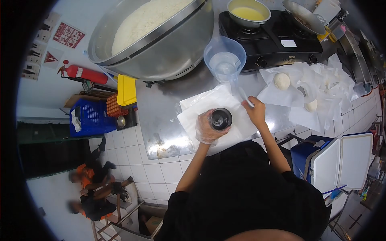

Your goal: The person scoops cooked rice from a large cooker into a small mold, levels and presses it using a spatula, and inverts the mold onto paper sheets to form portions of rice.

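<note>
My left hand (207,129), in a clear plastic glove, is wrapped round a small black bowl (221,119), its inside wet-looking. Beneath them white paper sheets (193,108) lie stacked on the steel table. My bare right hand (255,110) pinches a slim whitish utensil (246,97); its kind cannot be made out. Just beyond the sheets stands a clear bluish plastic jug (225,58) with water in it. To the right, white rice mounds (281,81) rest on separate paper sheets.
A large steel pot of rice (152,48) stands at the back left. Behind the jug is a black gas stove (277,44) bearing a pan of yellow liquid (248,14) and a wok (303,18). An open cooler (321,164) stands at right. Two people sit at lower left.
</note>
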`<state>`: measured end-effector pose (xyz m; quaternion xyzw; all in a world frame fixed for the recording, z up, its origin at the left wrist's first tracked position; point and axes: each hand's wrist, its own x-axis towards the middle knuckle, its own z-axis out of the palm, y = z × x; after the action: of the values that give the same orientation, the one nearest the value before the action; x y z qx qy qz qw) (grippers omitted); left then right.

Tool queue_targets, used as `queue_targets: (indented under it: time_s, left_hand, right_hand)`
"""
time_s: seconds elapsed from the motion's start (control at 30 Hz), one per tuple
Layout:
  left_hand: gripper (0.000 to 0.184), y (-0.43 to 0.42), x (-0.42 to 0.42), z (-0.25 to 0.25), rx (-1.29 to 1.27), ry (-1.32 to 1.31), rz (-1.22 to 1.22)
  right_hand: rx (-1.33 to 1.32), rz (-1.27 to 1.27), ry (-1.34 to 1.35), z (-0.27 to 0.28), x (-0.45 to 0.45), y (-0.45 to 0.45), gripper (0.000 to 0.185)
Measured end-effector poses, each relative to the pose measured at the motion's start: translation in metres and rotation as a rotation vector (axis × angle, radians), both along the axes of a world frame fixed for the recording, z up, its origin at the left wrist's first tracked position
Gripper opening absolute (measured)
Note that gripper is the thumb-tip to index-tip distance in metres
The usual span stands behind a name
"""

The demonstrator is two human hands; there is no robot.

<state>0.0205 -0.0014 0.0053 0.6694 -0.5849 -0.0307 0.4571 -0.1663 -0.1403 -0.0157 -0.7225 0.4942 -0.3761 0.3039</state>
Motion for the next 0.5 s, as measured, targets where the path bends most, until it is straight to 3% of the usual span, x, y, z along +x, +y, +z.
queue_targets:
  time_s: [0.07,0.17,0.27,0.37,0.47,0.5]
  left_hand:
    - [0.099,0.003,0.006,-0.007,-0.047,0.167,0.043]
    - [0.117,0.006,0.019,-0.012,-0.136,0.596,0.162]
    - [0.1,0.013,0.059,-0.025,-0.325,0.815,0.304]
    - [0.092,0.015,0.081,-0.034,-0.407,0.962,0.368]
    - [0.087,0.006,0.078,-0.032,-0.416,0.921,0.455]
    - [0.086,0.002,0.074,-0.032,-0.412,0.875,0.487]
  right_hand:
    - [-0.22,-0.002,0.037,0.018,0.002,0.007,0.017]
    - [-0.115,0.091,0.096,0.033,-0.004,0.021,0.02]
    - [-0.135,0.221,-0.086,0.04,-0.008,0.025,0.02]
    - [-0.008,0.372,-0.059,0.011,-0.018,0.014,0.031]
    - [0.544,0.264,-0.051,0.024,-0.016,0.008,0.044]
    - [0.582,0.242,-0.14,0.021,-0.013,0.007,0.045]
